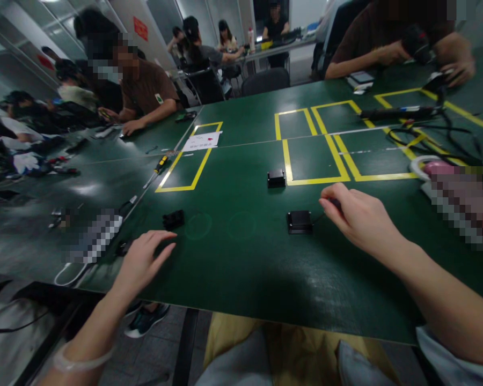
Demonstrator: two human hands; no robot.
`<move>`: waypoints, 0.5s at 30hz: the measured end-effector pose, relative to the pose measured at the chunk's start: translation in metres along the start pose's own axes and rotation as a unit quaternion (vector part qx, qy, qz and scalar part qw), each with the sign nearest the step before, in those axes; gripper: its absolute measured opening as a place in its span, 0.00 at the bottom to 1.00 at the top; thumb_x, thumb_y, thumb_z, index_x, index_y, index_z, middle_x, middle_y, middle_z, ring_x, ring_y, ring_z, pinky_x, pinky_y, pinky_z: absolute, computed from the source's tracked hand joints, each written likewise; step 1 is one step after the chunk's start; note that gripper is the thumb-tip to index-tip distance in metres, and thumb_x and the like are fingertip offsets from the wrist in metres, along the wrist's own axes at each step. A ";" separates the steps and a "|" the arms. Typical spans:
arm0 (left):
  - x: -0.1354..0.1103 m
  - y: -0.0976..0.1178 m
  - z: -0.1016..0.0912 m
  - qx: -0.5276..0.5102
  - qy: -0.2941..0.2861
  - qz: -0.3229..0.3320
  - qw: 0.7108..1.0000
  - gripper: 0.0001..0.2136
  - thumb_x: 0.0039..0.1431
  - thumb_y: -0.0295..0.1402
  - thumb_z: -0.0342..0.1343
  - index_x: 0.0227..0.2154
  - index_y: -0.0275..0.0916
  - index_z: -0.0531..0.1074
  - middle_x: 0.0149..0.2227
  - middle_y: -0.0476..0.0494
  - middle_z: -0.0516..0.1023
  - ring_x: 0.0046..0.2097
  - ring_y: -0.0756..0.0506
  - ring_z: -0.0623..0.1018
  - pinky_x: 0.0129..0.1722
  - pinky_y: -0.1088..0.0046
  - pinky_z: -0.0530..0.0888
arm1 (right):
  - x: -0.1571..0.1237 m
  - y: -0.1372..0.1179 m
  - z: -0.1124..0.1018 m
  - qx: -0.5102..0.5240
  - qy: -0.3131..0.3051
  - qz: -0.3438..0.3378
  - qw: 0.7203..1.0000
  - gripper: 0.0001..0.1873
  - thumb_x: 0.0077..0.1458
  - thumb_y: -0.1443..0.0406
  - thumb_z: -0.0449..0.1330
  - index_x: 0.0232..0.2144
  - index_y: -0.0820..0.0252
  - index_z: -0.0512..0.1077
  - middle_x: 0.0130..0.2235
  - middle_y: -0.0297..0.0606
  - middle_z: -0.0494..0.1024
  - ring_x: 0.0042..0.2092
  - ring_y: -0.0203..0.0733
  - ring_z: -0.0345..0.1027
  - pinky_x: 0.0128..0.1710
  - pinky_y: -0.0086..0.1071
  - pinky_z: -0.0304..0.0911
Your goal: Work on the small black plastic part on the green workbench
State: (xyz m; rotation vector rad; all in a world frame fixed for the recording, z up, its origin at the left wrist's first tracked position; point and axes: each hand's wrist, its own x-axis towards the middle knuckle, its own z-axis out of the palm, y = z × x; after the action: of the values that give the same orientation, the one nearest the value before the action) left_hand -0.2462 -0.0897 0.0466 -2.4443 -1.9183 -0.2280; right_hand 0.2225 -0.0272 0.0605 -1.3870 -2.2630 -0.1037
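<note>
My right hand (352, 214) is closed around a small dark-handled screwdriver (336, 203); its thin shaft points left toward a black rectangular box (300, 222) with a flanged base. Whether the tip touches that box I cannot tell. A second, similar black box (276, 178) sits farther back, beside a yellow-taped outline. My left hand (147, 254) hovers low over the table with thumb and fingers apart and nothing between them. Just beyond its fingertips lies a black notched part (173, 219). Another small dark piece (123, 247) is partly hidden behind this hand.
On the green table (241, 268), yellow tape outlines (317, 181) mark several areas. To the left are a yellow-and-black screwdriver (161, 164), a paper label (203, 141) and a power strip (99, 236). Black cables (410, 139) lie at right. Co-workers sit across the table.
</note>
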 end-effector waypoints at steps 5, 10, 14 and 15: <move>0.032 0.084 0.017 -0.126 -0.026 0.067 0.989 0.14 0.64 0.39 0.48 0.50 0.42 0.65 0.51 0.42 0.69 0.54 0.42 0.69 0.54 0.62 0.67 | 0.001 -0.002 -0.001 0.007 -0.001 0.012 1.000 0.11 0.62 0.60 0.46 0.39 0.60 0.64 0.31 0.38 0.75 0.31 0.40 0.68 0.30 0.32 0.56; 0.070 0.155 0.023 -0.198 -0.032 0.156 0.967 0.24 0.61 0.39 0.53 0.59 0.45 0.56 0.59 0.40 0.62 0.59 0.39 0.64 0.58 0.56 0.63 | 0.001 -0.004 -0.003 0.008 0.000 0.016 1.000 0.11 0.62 0.61 0.45 0.40 0.60 0.64 0.32 0.39 0.75 0.31 0.39 0.67 0.30 0.32 0.56; 0.100 0.195 0.035 -0.225 -0.036 0.213 0.950 0.31 0.57 0.40 0.58 0.61 0.46 0.52 0.61 0.40 0.59 0.60 0.39 0.62 0.59 0.56 0.62 | 0.002 -0.003 -0.003 -0.007 -0.002 0.004 1.000 0.14 0.63 0.57 0.45 0.36 0.59 0.65 0.29 0.37 0.74 0.30 0.40 0.67 0.30 0.32 0.55; 0.107 0.202 0.039 -0.228 -0.037 0.218 0.948 0.31 0.57 0.40 0.58 0.61 0.46 0.52 0.61 0.39 0.59 0.60 0.38 0.62 0.58 0.55 0.62 | 0.002 -0.003 -0.002 -0.010 0.000 0.003 1.000 0.15 0.62 0.56 0.45 0.35 0.59 0.66 0.29 0.37 0.74 0.29 0.40 0.67 0.30 0.32 0.55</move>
State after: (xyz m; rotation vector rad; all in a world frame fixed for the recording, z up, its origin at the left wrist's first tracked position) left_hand -0.0225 -0.0310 0.0360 -3.1303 -1.4062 -0.6300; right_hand 0.2200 -0.0276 0.0640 -1.4040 -2.2625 -0.1241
